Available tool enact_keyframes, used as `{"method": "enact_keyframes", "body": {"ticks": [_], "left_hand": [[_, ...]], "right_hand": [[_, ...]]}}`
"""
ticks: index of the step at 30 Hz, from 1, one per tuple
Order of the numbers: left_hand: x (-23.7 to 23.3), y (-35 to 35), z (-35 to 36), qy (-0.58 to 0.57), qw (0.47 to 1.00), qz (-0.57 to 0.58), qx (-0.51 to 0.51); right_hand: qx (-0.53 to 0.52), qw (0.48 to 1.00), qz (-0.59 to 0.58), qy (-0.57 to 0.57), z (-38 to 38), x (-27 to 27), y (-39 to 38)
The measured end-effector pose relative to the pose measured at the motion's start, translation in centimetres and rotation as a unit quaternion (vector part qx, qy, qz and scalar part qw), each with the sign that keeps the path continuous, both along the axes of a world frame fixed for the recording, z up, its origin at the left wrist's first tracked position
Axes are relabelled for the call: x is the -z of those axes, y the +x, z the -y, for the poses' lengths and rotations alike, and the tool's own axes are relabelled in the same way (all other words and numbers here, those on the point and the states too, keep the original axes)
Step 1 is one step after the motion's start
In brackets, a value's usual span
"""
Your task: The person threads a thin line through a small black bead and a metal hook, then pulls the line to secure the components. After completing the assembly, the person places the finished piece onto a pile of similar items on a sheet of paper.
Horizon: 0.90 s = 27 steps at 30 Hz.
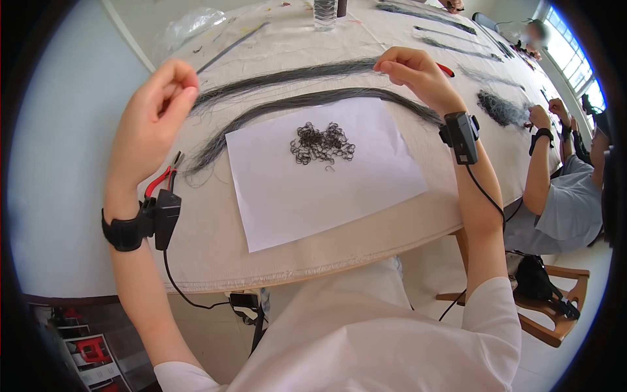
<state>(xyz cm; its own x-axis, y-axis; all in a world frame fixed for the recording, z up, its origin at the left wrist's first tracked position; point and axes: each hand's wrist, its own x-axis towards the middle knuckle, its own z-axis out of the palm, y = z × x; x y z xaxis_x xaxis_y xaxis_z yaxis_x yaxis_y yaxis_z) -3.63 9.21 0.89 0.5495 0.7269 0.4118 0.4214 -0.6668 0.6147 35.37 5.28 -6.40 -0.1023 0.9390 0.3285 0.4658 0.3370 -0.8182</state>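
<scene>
My left hand [155,111] is raised over the table's left side, fingers curled in against the thumb. My right hand [421,75] is lifted at the upper right, with thumb and forefinger pinched together. Anything between either set of fingertips is too fine to make out. Behind and between the hands lies a long bundle of dark grey strands [287,78]. A second strand bundle [294,101] curves along the top of a white paper sheet [313,209]. On the paper sits a pile of small dark hooks [320,142], with one loose hook [330,168] just below.
Red-handled pliers [162,181] lie near my left wrist. Another red handle [446,70] shows behind my right hand. A water bottle [324,14] and crumpled clear plastic [192,29] are at the back. A person [562,196] works at the right, beside more strand bundles [501,108].
</scene>
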Motion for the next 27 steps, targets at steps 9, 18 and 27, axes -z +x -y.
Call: {"method": "enact_keyframes", "body": {"ticks": [9, 18, 27], "left_hand": [[-1.8, -5.3, 0.5, 0.044, 0.992, 0.114, -0.025], [3.1, -3.7, 1.7, -0.008, 0.958, -0.266, 0.104], [5.6, 6.1, 2.4, 0.110, 0.975, -0.127, 0.144]], "right_hand": [[0.006, 1.000, -0.011, 0.014, 0.0, -0.2, 3.8], [-0.014, 0.999, -0.051, -0.007, 1.8, -0.7, 5.3], [-0.265, 0.961, -0.045, 0.061, 6.4, -5.2, -3.4]]}}
